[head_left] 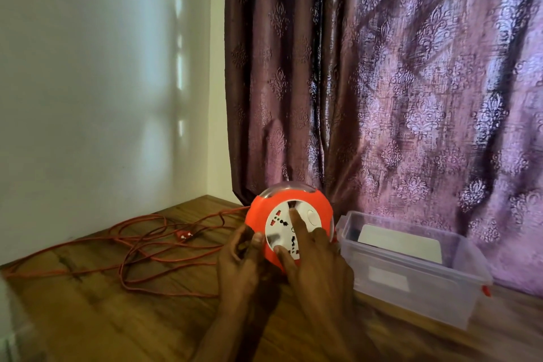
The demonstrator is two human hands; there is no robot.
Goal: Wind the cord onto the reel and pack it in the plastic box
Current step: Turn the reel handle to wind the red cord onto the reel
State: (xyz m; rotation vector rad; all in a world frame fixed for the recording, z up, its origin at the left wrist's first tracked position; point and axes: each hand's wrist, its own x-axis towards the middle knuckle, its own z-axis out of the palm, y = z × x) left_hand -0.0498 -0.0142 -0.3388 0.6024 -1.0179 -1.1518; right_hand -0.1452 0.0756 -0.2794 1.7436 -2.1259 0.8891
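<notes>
Reel: the orange reel (289,225) stands on edge on the wooden table (117,323), its white socket face (293,232) turned toward the person, with the purple curtain (411,82) just behind it.
Cord: the orange cord (152,256) lies in loose, crossing loops over the left part of the table, well apart from the box; its plug (183,235) rests among the far loops. Almost none of it looks wound yet.
Left hand: the left hand (242,261) is against the reel's left rim, fingers (258,239) curled at the edge. It appears to be steadying the body, though shadow hides whether cord runs through them.
Right hand: the right hand (316,256) lies spread over the white face, index finger stretched up toward the dark recess near the top, thumb pressed low on the face; the fingers are extended, not closed round anything.
Box: the clear plastic box (411,285) sits open just right of the reel, something white already lying inside.
Step in hand: turning the face to draw cord in, I would judge.
Doing it well: hold the rim firmly so only the centre turns, seat the fingertip well in the recess, and turn evenly. Watch the crossed loops; they could snag or drag the plug, so feed the cord straight.
</notes>
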